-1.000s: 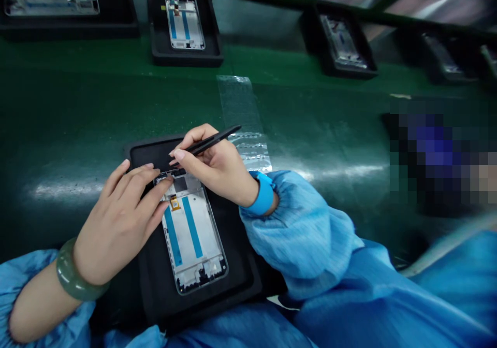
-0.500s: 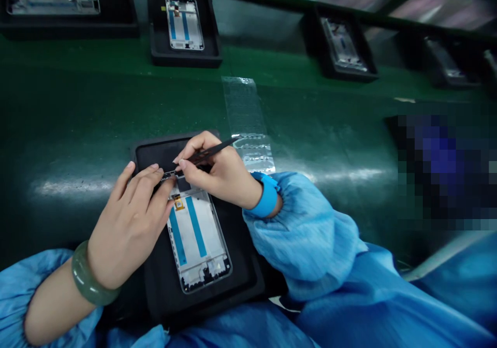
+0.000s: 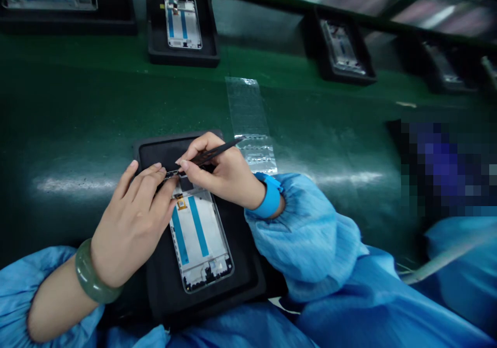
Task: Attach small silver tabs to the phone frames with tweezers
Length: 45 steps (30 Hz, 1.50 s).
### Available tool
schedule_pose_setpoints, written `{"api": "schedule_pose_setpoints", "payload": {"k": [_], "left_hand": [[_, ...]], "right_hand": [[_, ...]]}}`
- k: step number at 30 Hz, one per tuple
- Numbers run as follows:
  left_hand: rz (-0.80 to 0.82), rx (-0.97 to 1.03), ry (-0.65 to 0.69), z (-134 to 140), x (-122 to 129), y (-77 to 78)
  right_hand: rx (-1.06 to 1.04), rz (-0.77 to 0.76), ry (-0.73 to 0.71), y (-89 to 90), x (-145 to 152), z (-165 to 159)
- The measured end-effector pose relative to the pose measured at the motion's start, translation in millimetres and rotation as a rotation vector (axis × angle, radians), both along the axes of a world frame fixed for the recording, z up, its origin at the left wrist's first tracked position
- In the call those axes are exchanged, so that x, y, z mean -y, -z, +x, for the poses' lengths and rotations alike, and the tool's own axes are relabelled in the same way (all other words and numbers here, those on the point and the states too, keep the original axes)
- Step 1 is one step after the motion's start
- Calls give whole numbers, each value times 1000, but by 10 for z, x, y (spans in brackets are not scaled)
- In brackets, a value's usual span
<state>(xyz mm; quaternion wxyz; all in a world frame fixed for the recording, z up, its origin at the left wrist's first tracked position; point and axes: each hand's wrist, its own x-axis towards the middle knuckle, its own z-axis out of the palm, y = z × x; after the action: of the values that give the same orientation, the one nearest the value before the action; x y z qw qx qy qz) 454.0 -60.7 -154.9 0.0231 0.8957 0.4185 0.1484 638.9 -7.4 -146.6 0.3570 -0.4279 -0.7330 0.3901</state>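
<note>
A phone frame [image 3: 215,223] with two blue strips and a small gold flex piece lies tilted in a black foam tray [image 3: 248,280]. My left hand [image 3: 135,218], with a green bangle on its wrist, rests over the frame's upper left edge, its fingers stretched and apart. Pinched in my right hand [image 3: 236,177] are black tweezers [image 3: 217,151], pointing down to the frame's top end. A blue band circles that wrist. Fingers hide the tweezers' tips and whatever they touch, beside a dark square area [image 3: 186,183] on the frame.
Clear plastic film [image 3: 248,110] lies on the green work surface [image 3: 97,99] beyond my right hand. Along the back stand several black trays, among them one tray [image 3: 212,53] holding a similar phone frame [image 3: 194,24]. A blurred-out patch [image 3: 446,167] covers the right side.
The whole view has shifted slightly. Both hands stay at the top end of the phone frame, with the tweezers still in my right hand.
</note>
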Motion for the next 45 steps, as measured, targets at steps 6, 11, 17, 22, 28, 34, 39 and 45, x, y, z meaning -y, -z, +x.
{"api": "schedule_pose_setpoints", "payload": {"k": [6,11,17,22,28,34,39,45], "left_hand": [[5,3,-2,-2,1,8],[15,3,4,-6,-13,19],[10,2,1,-5,-10,19],[-2,11,5,-10,-12,15],[3,34,16,-26,-24,25],[2,51,21,-38,-31,38],[3,53,23,-59,-41,64],[-4,46,20,-65,-38,66]], "right_hand": [[40,32,2,-7,-8,-6],[42,57,-16,8,-4,-14],[8,16,-3,30,5,-20],[39,46,3,18,9,-25],[-10,11,23,25,5,-22],[60,53,9,11,16,-25],[-50,-61,61,3,18,-9],[-74,-118,15,-15,6,8]]}}
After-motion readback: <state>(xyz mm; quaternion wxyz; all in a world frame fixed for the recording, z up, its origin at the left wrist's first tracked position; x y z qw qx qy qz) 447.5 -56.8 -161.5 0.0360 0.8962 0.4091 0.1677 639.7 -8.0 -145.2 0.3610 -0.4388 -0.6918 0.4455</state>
